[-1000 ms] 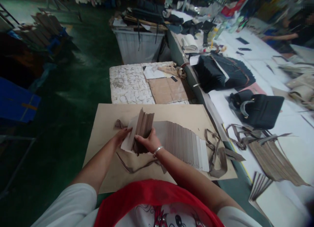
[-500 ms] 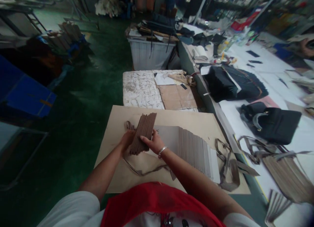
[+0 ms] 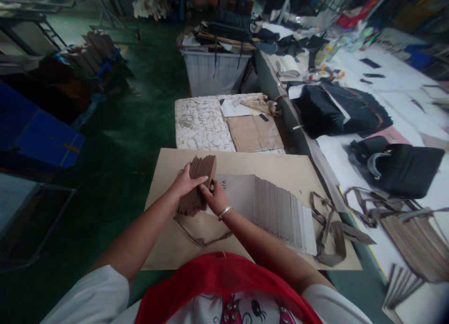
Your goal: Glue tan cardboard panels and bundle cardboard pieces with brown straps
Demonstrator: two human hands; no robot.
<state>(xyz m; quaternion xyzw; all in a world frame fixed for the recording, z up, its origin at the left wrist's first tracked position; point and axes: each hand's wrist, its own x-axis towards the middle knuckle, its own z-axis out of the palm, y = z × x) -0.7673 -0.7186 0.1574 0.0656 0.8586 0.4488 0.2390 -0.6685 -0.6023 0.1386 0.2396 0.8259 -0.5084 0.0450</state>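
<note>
A stack of brown strip-like pieces (image 3: 196, 193), their edges lined up in ridges, is held above the tan board (image 3: 168, 169). My left hand (image 3: 185, 180) grips it from the left with the thumb across the top. On its right side my right hand (image 3: 214, 196), with a bracelet at the wrist, is closed round the near edge. Just to the right lies a fanned row of grey-beige panels (image 3: 280, 212), with a flat sheet (image 3: 240, 188) bearing handwritten marks at its left end. A loose brown strap (image 3: 203, 242) curves below the stack.
More brown straps (image 3: 331, 242) lie at the board's right side. The long table on the right carries a black bundle (image 3: 340, 110), a black bag piece (image 3: 403, 167) and brown stacked pieces (image 3: 414, 244). Ahead are a white-topped stack (image 3: 199, 125) and a grey bin (image 3: 217, 74); a blue box (image 3: 38, 127) stands left.
My left hand has come from the stack's far left side up onto its top. The stack has shifted slightly left and stands a little more upright in view.
</note>
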